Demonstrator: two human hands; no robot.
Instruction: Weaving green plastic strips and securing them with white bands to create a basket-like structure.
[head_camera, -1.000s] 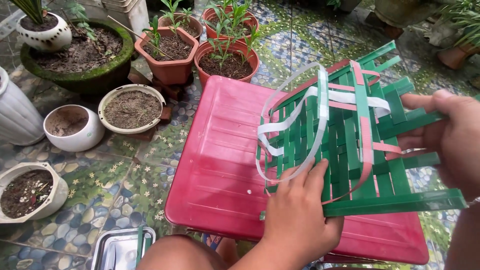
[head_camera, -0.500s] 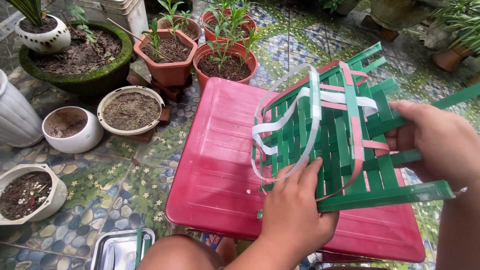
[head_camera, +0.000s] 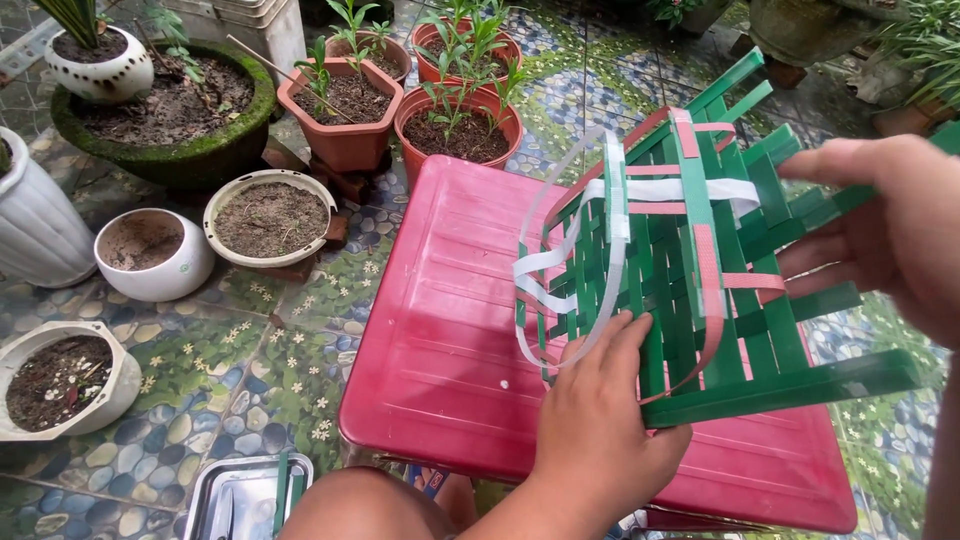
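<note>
Woven strap basket (head_camera: 690, 270), half finished in green, pink and white strips, is held tilted above the red plastic stool (head_camera: 450, 330). Its near edge is pressed by the left hand (head_camera: 600, 420), fingers together on the green weave. Its far side is supported by the right hand (head_camera: 890, 225), fingers spread. Terracotta pots (head_camera: 400, 115) are seen behind the stool.

Two bare hands, left hand (head_camera: 600, 420) at lower centre and right hand (head_camera: 890, 230) at right edge, without rings, gloves or sleeves; a bare knee (head_camera: 370, 505) shows at the bottom.
</note>
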